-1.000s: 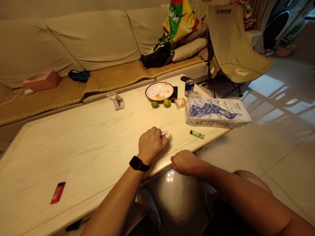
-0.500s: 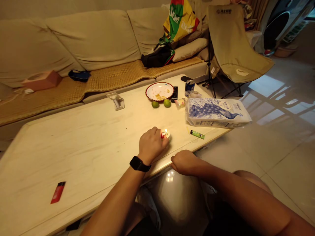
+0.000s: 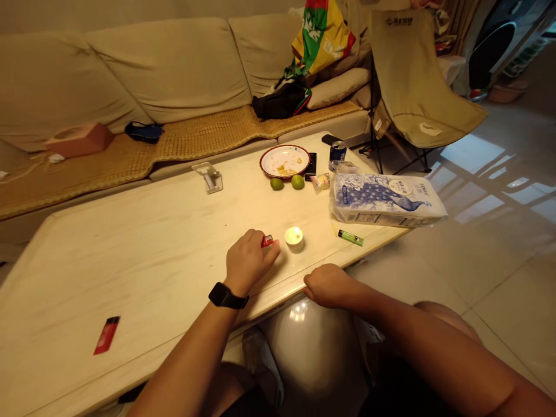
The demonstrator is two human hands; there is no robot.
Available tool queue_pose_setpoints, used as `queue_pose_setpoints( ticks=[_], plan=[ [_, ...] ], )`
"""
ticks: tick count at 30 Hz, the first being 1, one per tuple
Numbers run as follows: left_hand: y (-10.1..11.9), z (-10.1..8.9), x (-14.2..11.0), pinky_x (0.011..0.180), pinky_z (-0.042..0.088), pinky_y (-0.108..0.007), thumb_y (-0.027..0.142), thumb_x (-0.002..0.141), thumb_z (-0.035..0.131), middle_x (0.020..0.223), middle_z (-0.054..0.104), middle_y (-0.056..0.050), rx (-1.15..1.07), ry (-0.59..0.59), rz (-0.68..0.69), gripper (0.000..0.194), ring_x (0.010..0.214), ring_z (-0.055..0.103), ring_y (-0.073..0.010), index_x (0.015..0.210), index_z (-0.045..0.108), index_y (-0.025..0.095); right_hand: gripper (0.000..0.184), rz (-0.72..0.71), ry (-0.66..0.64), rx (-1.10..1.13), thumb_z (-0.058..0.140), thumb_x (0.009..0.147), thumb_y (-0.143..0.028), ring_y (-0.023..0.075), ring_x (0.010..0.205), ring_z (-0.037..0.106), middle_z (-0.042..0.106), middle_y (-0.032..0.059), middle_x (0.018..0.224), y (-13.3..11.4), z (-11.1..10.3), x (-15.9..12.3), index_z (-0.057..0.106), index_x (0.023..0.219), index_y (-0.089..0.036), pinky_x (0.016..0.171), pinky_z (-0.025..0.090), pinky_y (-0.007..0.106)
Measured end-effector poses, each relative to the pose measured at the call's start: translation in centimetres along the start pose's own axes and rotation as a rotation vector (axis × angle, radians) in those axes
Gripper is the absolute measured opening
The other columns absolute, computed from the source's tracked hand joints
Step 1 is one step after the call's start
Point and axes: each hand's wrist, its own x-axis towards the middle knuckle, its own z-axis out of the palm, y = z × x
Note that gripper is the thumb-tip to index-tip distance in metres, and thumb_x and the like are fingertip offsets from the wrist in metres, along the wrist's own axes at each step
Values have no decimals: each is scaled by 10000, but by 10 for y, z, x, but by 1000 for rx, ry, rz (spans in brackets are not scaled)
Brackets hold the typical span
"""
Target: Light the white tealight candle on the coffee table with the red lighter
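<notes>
Left hand (image 3: 251,260): one, palm down, closed round a red lighter (image 3: 267,241), whose metal end points toward the candle; the thumb reaches forward beneath it. Forearm rising from the lower left, a black watch (image 3: 228,296) at the wrist.

Candle (image 3: 294,240): one, small, pale, round, upright on the worktop (image 3: 143,255), its top glowing; just beside the left hand, apart from it.

Right hand (image 3: 329,285): one, fingers curled in to a loose fist, at the near edge of the worktop; whether anything is inside, cannot tell. Forearm slanting in from the lower right, back of the hand upward.

Green lighter (image 3: 350,237): one, lying to the right of the candle, near the tissue pack (image 3: 386,200).

Spare lighter (image 3: 106,335): one, red with a black end, lying well apart at the left.

Limes (image 3: 297,182): two, in front of the plate (image 3: 284,161).
</notes>
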Motion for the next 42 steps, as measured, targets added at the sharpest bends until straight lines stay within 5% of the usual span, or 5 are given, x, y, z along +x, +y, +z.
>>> queue_pose_setpoints(
  ticks=[9, 42],
  plan=[
    [-13, -2, -6, 610, 343, -322, 481, 927, 468, 804, 612, -43, 4, -10, -39, 309, 726, 554, -189, 780, 521, 215, 406, 7, -1, -13, 451, 968, -402, 291, 903, 716, 757, 179, 921, 0, 0, 1, 746, 987, -124, 769, 510, 364],
    [-8, -2, -3, 624, 345, -327, 493, 918, 461, 813, 603, -35, -21, -67, -48, 311, 723, 538, -183, 788, 517, 215, 422, 17, -22, -13, 440, 975, -415, 300, 906, 715, 756, 182, 932, -1, -2, 1, 745, 1008, -124, 770, 515, 368]
  ],
)
